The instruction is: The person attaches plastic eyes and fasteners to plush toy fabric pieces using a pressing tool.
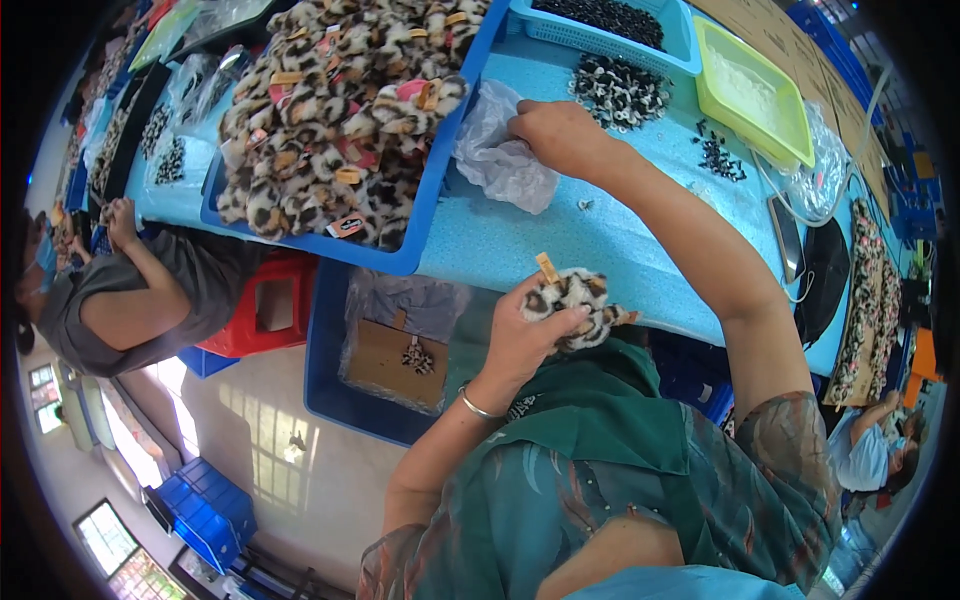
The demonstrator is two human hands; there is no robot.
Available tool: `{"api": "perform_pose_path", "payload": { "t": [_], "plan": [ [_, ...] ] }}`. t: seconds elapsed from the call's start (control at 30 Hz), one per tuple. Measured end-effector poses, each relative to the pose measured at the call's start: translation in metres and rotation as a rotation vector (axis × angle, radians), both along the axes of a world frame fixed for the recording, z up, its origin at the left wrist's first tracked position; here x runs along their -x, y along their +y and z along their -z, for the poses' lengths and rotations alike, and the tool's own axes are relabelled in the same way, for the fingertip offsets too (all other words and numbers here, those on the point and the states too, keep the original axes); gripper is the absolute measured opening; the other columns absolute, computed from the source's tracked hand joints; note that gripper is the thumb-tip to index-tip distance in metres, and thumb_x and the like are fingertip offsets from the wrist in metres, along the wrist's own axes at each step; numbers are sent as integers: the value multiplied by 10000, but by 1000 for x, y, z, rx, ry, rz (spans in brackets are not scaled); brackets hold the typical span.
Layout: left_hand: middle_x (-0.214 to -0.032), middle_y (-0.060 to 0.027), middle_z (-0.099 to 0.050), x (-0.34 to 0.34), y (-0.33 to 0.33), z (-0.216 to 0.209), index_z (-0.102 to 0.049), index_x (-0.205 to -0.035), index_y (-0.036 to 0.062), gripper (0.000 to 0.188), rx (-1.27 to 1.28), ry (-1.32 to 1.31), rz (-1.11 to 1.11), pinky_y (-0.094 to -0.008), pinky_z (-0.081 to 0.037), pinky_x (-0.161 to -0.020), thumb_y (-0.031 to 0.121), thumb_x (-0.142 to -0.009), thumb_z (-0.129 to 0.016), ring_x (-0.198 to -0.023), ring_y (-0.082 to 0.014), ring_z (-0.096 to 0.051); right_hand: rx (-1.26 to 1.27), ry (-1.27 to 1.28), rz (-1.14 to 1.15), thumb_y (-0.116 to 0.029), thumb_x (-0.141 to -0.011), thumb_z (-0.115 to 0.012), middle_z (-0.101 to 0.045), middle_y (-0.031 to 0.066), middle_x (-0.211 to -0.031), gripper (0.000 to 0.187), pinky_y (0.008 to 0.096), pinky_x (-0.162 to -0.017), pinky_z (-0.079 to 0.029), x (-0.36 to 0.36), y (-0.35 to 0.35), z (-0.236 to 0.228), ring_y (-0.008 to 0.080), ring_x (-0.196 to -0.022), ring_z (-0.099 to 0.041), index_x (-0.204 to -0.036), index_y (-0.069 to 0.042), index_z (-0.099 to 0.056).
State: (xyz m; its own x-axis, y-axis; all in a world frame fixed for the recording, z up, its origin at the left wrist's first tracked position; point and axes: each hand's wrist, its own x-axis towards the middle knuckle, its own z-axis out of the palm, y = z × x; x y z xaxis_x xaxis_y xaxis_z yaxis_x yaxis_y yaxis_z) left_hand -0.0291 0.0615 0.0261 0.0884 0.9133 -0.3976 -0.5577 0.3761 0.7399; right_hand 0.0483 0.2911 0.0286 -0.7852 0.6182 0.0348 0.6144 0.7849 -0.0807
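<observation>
My left hand [518,338] is closed around a small leopard-spotted plush piece [575,295], held in front of my apron near the table's front edge. An orange-tan tab sticks up from its top. Stretched out over the table, my right hand [568,138] has its fingers curled at a crumpled clear plastic bag [505,165], pinching it; the fingertips are partly hidden. Left of the bag, a blue tray [405,255] is heaped with similar spotted plush pieces [330,130], some with tan tabs and pink patches.
Behind my right hand lie a pile of small black-and-white parts [620,92], a light-blue basket [685,45] of black parts and a yellow-green basket [790,140]. Loose black pieces [718,155] are scattered nearby. A blue bin [335,400] stands below; a co-worker [140,290] sits left.
</observation>
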Motion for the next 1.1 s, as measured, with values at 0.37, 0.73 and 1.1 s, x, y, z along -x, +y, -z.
{"api": "perform_pose_path", "payload": {
  "t": [0.37,0.73,1.1],
  "plan": [
    [-1042,-144,-669,12,-7,6,-555,-1164,-69,385,34,-26,-49,-311,-545,-836,-67,-793,-656,-922,-193,-670,296,613,393,-111,-827,-676,-611,66,-821,97,309,-631,-472,-93,-36,-27,187,-709,-586,-895,-41,-666],
    [-1023,-113,-666,0,-9,9,-573,-1137,-76,369,72,-75,-18,-273,-534,-818,-27,-793,-695,-889,-152,-658,174,536,432,-107,-848,-652,-608,88,-856,124,356,-667,-478,-158,-62,-5,258,-767,-595,-953,-54,-692],
    [-1048,-154,-659,-4,-9,12,-553,-1147,-76,367,94,-39,-60,-335,-557,-824,-87,-792,-645,-927,-213,-666,-140,274,609,-203,-882,-603,-605,112,-983,171,405,-746,-491,-214,9,10,306,-840,-614,-982,-78,-664]
  ]
}}
